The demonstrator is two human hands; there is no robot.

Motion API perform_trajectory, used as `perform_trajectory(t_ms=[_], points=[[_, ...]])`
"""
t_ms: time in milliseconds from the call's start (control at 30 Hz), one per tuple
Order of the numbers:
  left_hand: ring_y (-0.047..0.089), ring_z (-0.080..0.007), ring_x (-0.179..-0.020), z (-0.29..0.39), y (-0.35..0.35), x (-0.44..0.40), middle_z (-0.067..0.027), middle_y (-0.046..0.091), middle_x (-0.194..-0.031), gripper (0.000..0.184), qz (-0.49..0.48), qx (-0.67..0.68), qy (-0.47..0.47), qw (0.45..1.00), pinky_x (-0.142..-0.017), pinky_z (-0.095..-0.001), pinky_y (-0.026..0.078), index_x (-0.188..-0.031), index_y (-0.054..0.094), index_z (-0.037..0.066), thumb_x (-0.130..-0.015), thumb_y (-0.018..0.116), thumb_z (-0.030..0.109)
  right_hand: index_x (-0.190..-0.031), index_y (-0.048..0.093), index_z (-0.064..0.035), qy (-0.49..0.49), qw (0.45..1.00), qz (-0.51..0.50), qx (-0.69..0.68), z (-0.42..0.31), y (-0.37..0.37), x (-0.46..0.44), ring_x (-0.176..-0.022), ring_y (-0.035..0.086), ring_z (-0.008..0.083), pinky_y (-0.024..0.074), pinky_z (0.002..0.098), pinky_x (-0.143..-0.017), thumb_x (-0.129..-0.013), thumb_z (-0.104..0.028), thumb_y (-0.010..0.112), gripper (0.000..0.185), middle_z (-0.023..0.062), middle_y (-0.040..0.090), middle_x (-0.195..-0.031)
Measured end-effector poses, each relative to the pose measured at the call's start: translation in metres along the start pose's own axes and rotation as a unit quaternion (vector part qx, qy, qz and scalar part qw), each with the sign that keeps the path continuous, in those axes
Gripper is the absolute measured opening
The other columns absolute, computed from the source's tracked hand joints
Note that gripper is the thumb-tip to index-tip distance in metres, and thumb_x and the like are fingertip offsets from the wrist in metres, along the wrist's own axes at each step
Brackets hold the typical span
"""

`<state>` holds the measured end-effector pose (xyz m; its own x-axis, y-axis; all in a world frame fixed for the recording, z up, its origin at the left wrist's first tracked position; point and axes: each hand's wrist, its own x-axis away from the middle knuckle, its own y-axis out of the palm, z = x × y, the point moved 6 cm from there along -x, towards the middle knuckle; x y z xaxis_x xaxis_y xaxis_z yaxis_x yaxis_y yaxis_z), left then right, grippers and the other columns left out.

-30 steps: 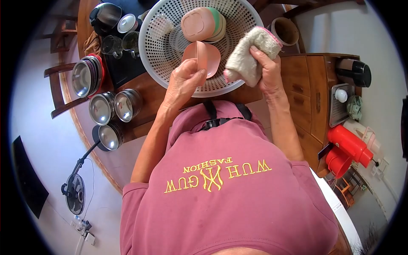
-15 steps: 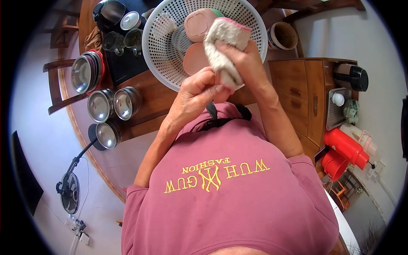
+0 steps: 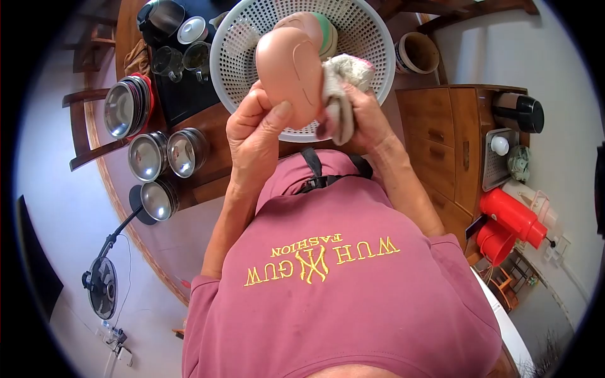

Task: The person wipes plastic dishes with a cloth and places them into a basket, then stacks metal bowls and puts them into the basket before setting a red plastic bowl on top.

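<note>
My left hand (image 3: 255, 129) grips the near end of a pink, oval plastic bowl (image 3: 288, 75), thumb on its outer face. The bowl is tilted, its outlined base turned toward me, over the near part of a white perforated plastic basket (image 3: 230, 94). Bunched in my right hand (image 3: 368, 116) is a whitish cloth (image 3: 340, 94) with a pink edge, against or very near the bowl's right side. Behind the held bowl, another pink piece (image 3: 301, 24) and a green-edged one (image 3: 328, 34) lie in the basket.
Stacked metal bowls (image 3: 146, 157) stand on the left of the wooden table (image 3: 217, 151). Glass mugs (image 3: 197, 60) and a white lidded pot (image 3: 193, 30) are farther back. A wooden cabinet (image 3: 435, 135), a bucket (image 3: 419, 53) and a red thermos (image 3: 512, 217) are at right.
Both hands were close together around the bunched cloth. Now they are apart: the left hand has moved left, raising the pink bowl into view, and the cloth is at its right side.
</note>
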<state>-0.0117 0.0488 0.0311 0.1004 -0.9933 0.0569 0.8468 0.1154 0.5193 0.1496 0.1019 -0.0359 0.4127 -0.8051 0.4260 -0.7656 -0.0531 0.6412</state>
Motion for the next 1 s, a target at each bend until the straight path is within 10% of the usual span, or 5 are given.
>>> perform_trajectory(t_ms=[200, 533, 667, 867, 1000], points=[[0.056, -0.0172, -0.110, -0.004, 0.002, 0.000, -0.0123, 0.059, -0.125, 0.003, 0.003, -0.226, 0.116, 0.967, -0.092, -0.0277, 0.045, -0.093, 0.062, -0.003, -0.090, 0.062, -0.005, -0.126, 0.054, -0.0026, -0.005, 0.992, -0.057, 0.109, 0.006, 0.032, 0.014, -0.105, 0.058, 0.0125, 0.0498, 0.0281, -0.089, -0.098, -0.019, 0.058, 0.032, 0.0045, 0.063, -0.109], [0.066, -0.0365, -0.092, -0.007, 0.011, 0.012, -0.0162, 0.065, -0.114, 0.016, -0.090, -0.559, 0.171, 0.806, -0.073, -0.0415, 0.055, -0.098, 0.061, 0.002, -0.082, 0.062, -0.001, -0.115, 0.061, 0.0006, -0.101, 0.957, -0.026, 0.270, -0.040, 0.042, 0.016, -0.091, 0.063, 0.0143, 0.0521, 0.0291, -0.078, -0.090, -0.024, 0.070, 0.036, 0.0070, 0.066, -0.101], [0.066, -0.0312, -0.092, -0.017, 0.027, 0.019, -0.0106, 0.066, -0.109, 0.021, -0.141, -0.592, 0.164, 0.776, -0.072, -0.0386, 0.056, -0.101, 0.062, 0.003, -0.080, 0.061, 0.000, -0.103, 0.062, 0.0017, -0.086, 0.929, -0.006, 0.359, -0.032, 0.032, 0.015, -0.077, 0.061, 0.0128, 0.0507, 0.0282, -0.068, -0.085, -0.022, 0.069, 0.030, 0.0061, 0.065, -0.086], [0.064, -0.0280, -0.105, -0.009, 0.031, 0.020, -0.0104, 0.065, -0.112, 0.018, -0.189, -0.613, 0.225, 0.734, -0.088, -0.0397, 0.053, -0.099, 0.064, 0.002, -0.082, 0.065, 0.005, -0.098, 0.064, 0.0017, -0.091, 0.943, 0.048, 0.316, -0.030, 0.012, 0.016, -0.064, 0.062, 0.0127, 0.0509, 0.0288, -0.057, -0.082, -0.008, 0.060, 0.019, 0.0045, 0.064, -0.078], [0.052, -0.0382, -0.126, 0.033, 0.015, 0.024, -0.0235, 0.055, -0.131, 0.032, -0.033, -0.519, 0.377, 0.766, -0.105, -0.0467, 0.041, -0.117, 0.060, -0.002, -0.088, 0.066, 0.013, -0.106, 0.061, 0.0037, -0.031, 0.980, 0.045, 0.192, -0.027, 0.002, 0.020, -0.069, 0.066, 0.0170, 0.0557, 0.0308, -0.062, -0.080, -0.004, 0.059, 0.027, 0.0067, 0.066, -0.086]])
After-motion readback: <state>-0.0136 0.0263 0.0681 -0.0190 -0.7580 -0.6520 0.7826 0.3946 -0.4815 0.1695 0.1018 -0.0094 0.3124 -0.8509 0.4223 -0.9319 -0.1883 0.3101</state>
